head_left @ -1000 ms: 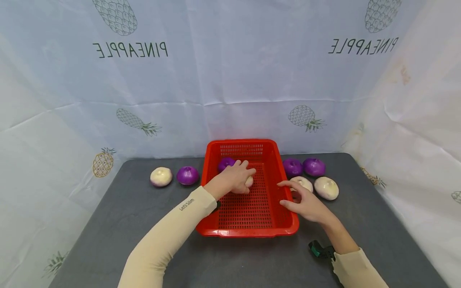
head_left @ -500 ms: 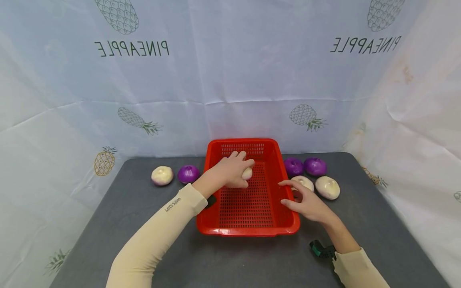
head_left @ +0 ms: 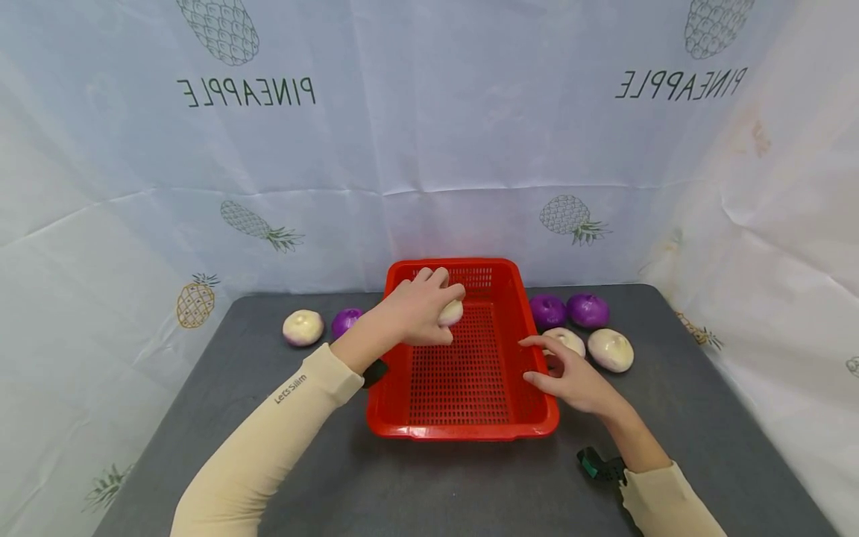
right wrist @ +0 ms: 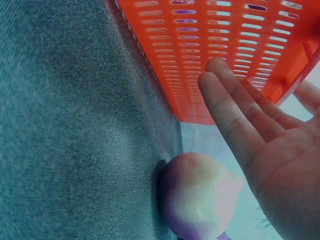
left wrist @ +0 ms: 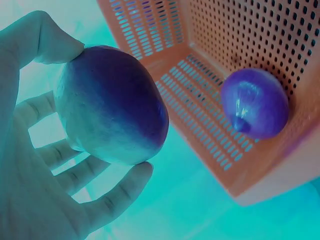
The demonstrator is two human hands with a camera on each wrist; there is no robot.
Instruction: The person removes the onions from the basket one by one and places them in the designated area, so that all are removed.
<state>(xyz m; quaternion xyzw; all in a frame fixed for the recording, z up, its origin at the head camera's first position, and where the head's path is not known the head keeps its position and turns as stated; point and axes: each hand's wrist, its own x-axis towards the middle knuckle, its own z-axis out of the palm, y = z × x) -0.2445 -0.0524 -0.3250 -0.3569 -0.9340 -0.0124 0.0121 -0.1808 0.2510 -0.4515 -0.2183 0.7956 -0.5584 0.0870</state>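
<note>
My left hand (head_left: 423,306) grips a white-and-purple turnip (head_left: 451,313) above the left part of the red basket (head_left: 463,432). In the left wrist view, thumb and fingers bend round the turnip (left wrist: 112,105), clear of the basket wall. A purple onion (left wrist: 255,102) lies in the basket's corner there; my left hand hides it in the head view. My right hand (head_left: 570,380) rests at the basket's right rim, thumb and forefinger spread. Seen from the right wrist, its straight fingers (right wrist: 235,110) lie along the basket's outer wall (right wrist: 200,45).
Right of the basket are two purple onions (head_left: 587,310) and two white turnips (head_left: 611,350), one partly behind my right hand. A turnip (head_left: 303,328) and a purple onion (head_left: 345,322) lie left of it on the dark table (head_left: 268,395). A pineapple-print cloth (head_left: 429,134) hangs behind.
My left hand has moved up and left with the turnip, from low inside the basket to above it, now covering the onion inside. My right hand has stayed at the rim.
</note>
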